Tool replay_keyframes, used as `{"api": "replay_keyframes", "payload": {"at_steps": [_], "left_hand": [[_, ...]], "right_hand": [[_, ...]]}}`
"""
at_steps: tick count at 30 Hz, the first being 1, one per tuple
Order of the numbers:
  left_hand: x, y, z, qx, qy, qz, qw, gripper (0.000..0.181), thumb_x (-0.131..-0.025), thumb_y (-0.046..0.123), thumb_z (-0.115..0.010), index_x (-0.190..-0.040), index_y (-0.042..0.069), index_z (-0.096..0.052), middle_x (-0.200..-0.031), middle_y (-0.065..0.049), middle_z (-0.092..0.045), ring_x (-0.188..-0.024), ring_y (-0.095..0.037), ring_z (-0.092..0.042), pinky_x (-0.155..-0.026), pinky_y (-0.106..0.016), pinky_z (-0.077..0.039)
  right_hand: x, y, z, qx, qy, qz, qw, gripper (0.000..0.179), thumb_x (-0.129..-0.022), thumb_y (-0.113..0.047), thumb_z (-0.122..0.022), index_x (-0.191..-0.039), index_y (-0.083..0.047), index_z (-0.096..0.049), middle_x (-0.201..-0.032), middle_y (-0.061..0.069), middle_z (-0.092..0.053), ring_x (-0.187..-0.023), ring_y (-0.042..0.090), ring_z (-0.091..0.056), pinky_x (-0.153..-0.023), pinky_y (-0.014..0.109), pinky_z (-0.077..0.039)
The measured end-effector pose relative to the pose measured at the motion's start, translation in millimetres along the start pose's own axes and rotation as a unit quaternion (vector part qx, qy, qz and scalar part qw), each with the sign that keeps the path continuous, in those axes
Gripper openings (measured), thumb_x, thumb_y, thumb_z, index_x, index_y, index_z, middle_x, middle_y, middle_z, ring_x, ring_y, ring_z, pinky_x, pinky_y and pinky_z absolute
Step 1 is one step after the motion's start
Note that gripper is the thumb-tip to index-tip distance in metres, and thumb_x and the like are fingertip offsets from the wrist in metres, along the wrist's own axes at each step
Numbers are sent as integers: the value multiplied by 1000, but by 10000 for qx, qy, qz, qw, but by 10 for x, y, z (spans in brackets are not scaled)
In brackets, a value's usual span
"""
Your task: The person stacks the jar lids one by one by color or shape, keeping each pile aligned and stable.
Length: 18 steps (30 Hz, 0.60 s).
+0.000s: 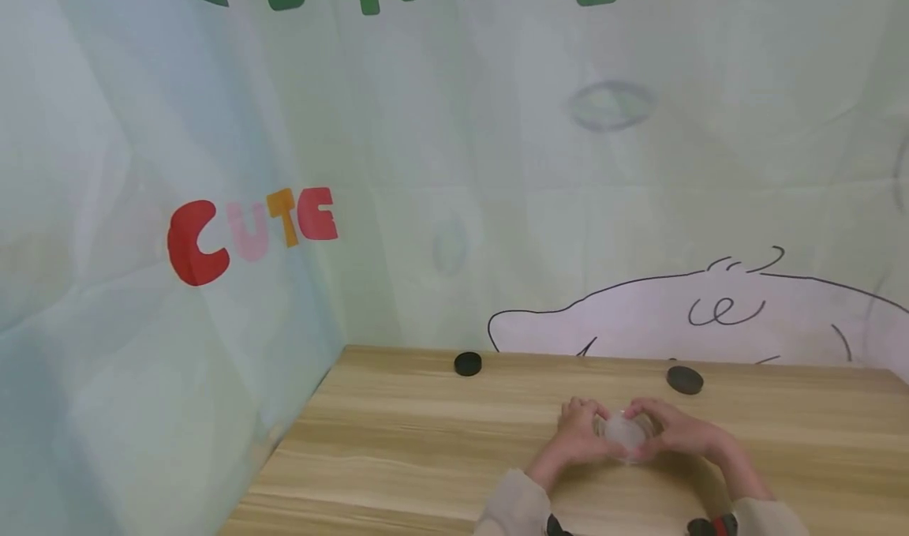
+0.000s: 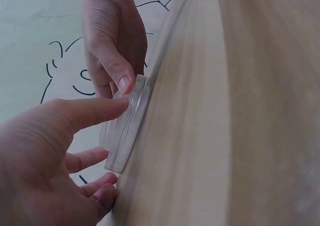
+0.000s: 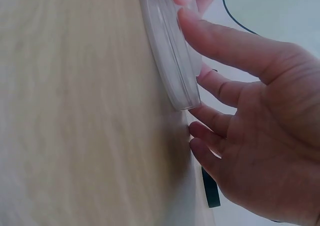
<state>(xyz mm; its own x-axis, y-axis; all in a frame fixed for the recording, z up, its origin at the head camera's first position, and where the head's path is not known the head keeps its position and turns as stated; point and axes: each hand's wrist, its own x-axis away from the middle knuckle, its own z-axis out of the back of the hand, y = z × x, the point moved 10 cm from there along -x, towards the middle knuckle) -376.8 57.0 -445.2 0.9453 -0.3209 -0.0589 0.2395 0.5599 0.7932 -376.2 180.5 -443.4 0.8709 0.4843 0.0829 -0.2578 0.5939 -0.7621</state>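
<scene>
On the wooden table, a clear, shallow petri dish (image 1: 625, 435) lies between the two hands. My left hand (image 1: 578, 435) holds its left side, and my right hand (image 1: 682, 432) holds the right side. The left wrist view shows the layered rim of the dish (image 2: 125, 136) low over the wood, with the left thumb on the near edge and other fingers around the far side. In the right wrist view the right thumb presses the upper rim of the dish (image 3: 167, 51), its fingers spread along the far side. Both thumbs are close together at the near edge.
Two flat black discs sit toward the back of the table: one disc (image 1: 467, 364) at the left, by the back edge, another disc (image 1: 685, 380) just beyond the right hand. A printed cloth backdrop (image 1: 398, 283) rises behind and left of the wooden table (image 1: 369, 457).
</scene>
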Motion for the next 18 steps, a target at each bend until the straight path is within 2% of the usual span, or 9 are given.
{"api": "replay_keyframes", "payload": {"at_steps": [6, 9, 12, 14, 16, 18], "left_hand": [[-6, -3, -28, -73, 55, 123, 9999, 45, -70, 23, -85, -107, 10, -64, -103, 3, -48, -97, -10, -40, -84, -25, -41], [-2, 12, -26, -137, 36, 94, 9999, 45, -71, 25, -84, -109, 10, -64, -107, 1, -49, -99, -11, -41, -87, -26, -41], [6, 8, -11, -156, 55, 73, 9998, 47, -70, 25, -83, -111, 11, -65, -112, -1, -50, -102, -13, -42, -89, -28, -42], [3, 8, -17, -152, 47, 39, 9999, 48, -70, 25, -83, -111, 10, -64, -114, -2, -50, -104, -14, -42, -90, -29, -42], [-16, 12, -28, -102, 37, -15, 9999, 48, -70, 24, -83, -111, 10, -64, -114, -2, -49, -104, -15, -41, -90, -29, -41], [-13, -4, -30, -44, 19, -48, 10000, 48, -70, 23, -83, -111, 9, -63, -113, -2, -48, -104, -16, -40, -89, -28, -40]], "right_hand": [[22, 6, 3, 21, -82, 200, 9998, 52, -76, -21, -78, -120, -5, -54, -142, 40, -33, -131, 61, -27, -99, 75, -26], [30, 12, 5, -108, -108, 290, 9995, 55, -78, -21, -77, -124, -4, -52, -144, 39, -32, -131, 60, -28, -100, 73, -28], [24, 25, -1, -213, -121, 345, 9991, 57, -79, -21, -76, -128, -3, -50, -144, 35, -34, -128, 50, -36, -99, 59, -37], [19, 58, 2, -242, -105, 320, 9991, 58, -80, -22, -75, -129, -4, -50, -144, 32, -36, -126, 42, -38, -97, 48, -37], [5, 75, 28, -182, -59, 333, 9993, 58, -80, -22, -76, -128, -5, -50, -143, 30, -38, -125, 38, -39, -94, 42, -36], [-16, 88, 18, -164, -38, 336, 9993, 57, -79, -22, -76, -127, -5, -50, -143, 29, -38, -125, 38, -39, -94, 42, -36]]}}
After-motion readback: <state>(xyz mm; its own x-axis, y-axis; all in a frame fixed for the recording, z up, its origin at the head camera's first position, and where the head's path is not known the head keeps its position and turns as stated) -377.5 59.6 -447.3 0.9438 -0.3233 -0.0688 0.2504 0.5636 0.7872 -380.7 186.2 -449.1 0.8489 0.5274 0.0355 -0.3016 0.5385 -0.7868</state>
